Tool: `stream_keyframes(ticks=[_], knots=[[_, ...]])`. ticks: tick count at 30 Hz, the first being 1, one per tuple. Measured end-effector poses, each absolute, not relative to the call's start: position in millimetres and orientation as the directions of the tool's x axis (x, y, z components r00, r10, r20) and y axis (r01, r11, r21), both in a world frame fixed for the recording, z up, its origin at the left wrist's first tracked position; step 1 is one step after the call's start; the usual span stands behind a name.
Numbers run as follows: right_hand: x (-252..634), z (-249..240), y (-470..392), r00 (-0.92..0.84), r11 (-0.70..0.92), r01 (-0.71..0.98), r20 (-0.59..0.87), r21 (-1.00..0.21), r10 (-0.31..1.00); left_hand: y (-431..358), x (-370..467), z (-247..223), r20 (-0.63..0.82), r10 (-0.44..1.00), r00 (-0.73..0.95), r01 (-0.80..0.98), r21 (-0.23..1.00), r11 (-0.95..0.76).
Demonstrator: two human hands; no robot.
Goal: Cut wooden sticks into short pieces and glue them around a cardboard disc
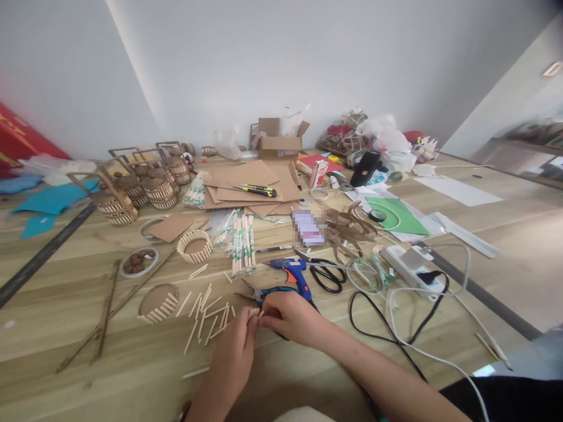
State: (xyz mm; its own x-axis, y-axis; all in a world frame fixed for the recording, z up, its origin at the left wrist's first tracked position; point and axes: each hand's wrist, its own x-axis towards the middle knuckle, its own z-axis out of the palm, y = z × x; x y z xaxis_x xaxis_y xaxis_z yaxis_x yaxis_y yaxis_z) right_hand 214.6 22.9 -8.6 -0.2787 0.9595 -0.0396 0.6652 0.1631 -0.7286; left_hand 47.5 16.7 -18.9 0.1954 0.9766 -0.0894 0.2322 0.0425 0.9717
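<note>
Table spreads beneath my work. My left hand and right hand sit close together, each closed at the fingertips on short sticks, mostly hidden; I'd best brace with the left and nudge with the right, keeping ends level. Just beyond, glue gun and pliers crowd me; front left lies bare, past the loose sticks, so I'd swing there.

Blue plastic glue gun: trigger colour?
Orange trigger on the blue plastic glue gun; shows best in the head view, the only one.
</note>
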Motion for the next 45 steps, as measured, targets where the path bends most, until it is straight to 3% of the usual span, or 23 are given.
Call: stream_keyframes(ticks=[3, 5, 9, 15, 17, 21, 25, 29, 32, 36, 39, 41, 45], knots=[[220, -14, 30, -0.267, 0.155, 0.680, -0.045, -0.717, 0.963, 20, 46, -19, -0.087, 0.977, 0.194, 0.249, 0.968, 0.037], [223, -14, 31, -0.262, 0.157, 0.701, -0.046, -0.695, 0.964, 24, 43, -19, -0.162, 0.964, 0.210, 0.222, 0.968, 0.114], [226, -8, 27, -0.262, 0.154, 0.766, -0.085, -0.624, 0.961, 36, 34, -18, -0.346, 0.921, 0.176, -0.038, 0.933, 0.358], [219, -4, 17, -0.263, 0.199, 0.949, -0.263, -0.246, 0.928, 49, 25, -14, -0.443, 0.891, 0.101, -0.247, 0.856, 0.453], [217, -7, 16, -0.270, 0.220, 0.955, -0.282, -0.197, 0.921, 50, 24, -13, -0.448, 0.887, 0.113, -0.258, 0.849, 0.462], [216, -14, 14, -0.309, 0.276, 0.949, -0.264, -0.153, 0.914, 50, 21, -13, -0.354, 0.934, 0.045, -0.173, 0.918, 0.356], [217, -19, 13, -0.345, 0.316, 0.935, -0.203, -0.161, 0.916, 51, 14, -14, -0.150, 0.986, -0.075, 0.138, 0.978, 0.159], [220, -22, 14, -0.363, 0.328, 0.922, -0.159, -0.206, 0.918, 53, 9, -15, 0.137, 0.979, -0.148, 0.471, 0.881, -0.052], [222, -22, 15, -0.356, 0.319, 0.918, -0.135, -0.236, 0.924, 54, 7, -14, 0.359, 0.926, -0.118, 0.582, 0.781, -0.229], [226, -14, 15, -0.316, 0.276, 0.914, -0.097, -0.299, 0.944, 53, 6, -12, 0.519, 0.843, -0.140, 0.628, 0.705, -0.329], [227, -2, 19, -0.348, 0.314, 0.899, -0.065, -0.305, 0.935, 50, 7, -10, 0.545, 0.817, -0.187, 0.608, 0.717, -0.340], [225, 8, 30, -0.413, 0.391, 0.890, -0.051, -0.236, 0.909, 47, 8, -8, 0.484, 0.836, -0.257, 0.511, 0.803, -0.308], [211, 26, 80, -0.597, 0.599, 0.799, -0.043, 0.056, 0.801, 40, 13, -9, 0.289, 0.883, -0.371, 0.247, 0.947, -0.206]])
